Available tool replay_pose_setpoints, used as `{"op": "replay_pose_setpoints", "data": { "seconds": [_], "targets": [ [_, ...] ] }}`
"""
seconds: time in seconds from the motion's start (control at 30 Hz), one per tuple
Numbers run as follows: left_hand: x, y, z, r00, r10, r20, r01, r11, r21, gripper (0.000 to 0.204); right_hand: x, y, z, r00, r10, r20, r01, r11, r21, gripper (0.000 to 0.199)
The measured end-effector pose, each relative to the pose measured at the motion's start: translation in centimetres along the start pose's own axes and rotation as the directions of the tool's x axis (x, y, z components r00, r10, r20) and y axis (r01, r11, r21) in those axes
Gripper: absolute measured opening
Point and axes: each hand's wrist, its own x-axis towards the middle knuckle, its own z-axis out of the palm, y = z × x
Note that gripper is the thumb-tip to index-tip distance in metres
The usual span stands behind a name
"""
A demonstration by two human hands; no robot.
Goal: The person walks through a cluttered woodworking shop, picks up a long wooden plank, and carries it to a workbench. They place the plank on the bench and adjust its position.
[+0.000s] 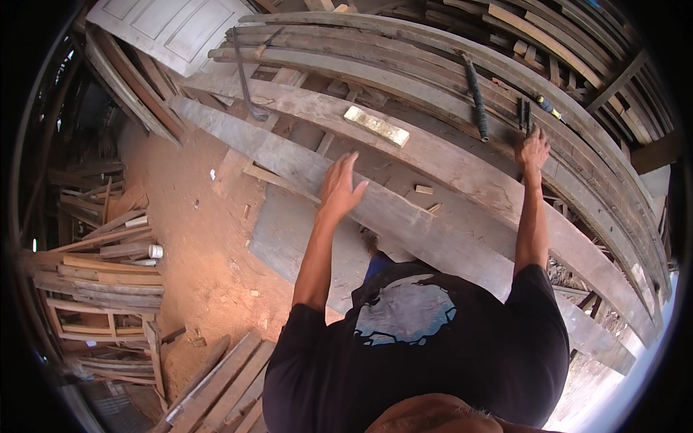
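My left hand [341, 186] is open, fingers stretched and thumb apart, at the near grey plank [393, 203]; I cannot tell whether it touches the wood. Farther off on the right, the fingers of my right hand [533, 150] are bent around the near end of a dark tool with two parallel legs [524, 112], which lies on the far boards. Just beyond that tool is a yellow-and-black handled tool [548, 107]. To its left lies a dark bar with a wrapped grip [476, 101]. A pale, worn wood block [376, 125] rests on the middle plank [447, 155].
A bent metal bar [244, 79] and a hammer [268, 43] lie at the far left of the boards. Stacked timber [108, 281] lines the left side, beside sawdust-covered ground [209, 252]. A white panelled door [170, 29] stands at the back left; more lumber [556, 43] fills the back right.
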Motion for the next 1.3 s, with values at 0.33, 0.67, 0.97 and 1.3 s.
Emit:
{"op": "replay_pose_setpoints", "data": {
  "seconds": [0.33,0.67,0.97,1.3],
  "targets": [
    [18.6,-8.9,4.2,0.88,0.225,0.419,-0.359,0.893,0.273,0.067,-12.1,-2.7,-8.7,0.992,-0.089,0.094,0.072,0.983,0.171,0.037],
    [28.3,-10.0,0.3,0.85,0.357,0.388,0.42,-0.011,-0.908,0.063,-27.2,-8.3,-9.3,0.908,0.412,0.078,-0.403,0.908,-0.114,0.029],
    [33.3,-9.0,4.9,0.882,0.246,0.402,0.345,0.244,-0.906,0.044,-27.5,-10.1,-8.3,0.896,0.443,-0.021,-0.438,0.876,-0.2,0.027],
    [35.2,-4.6,9.1,0.938,0.057,0.343,-0.078,0.996,0.047,0.089,-28.0,-9.2,-7.7,0.918,0.397,0.01,-0.383,0.893,-0.237,0.029]
  ]
}}
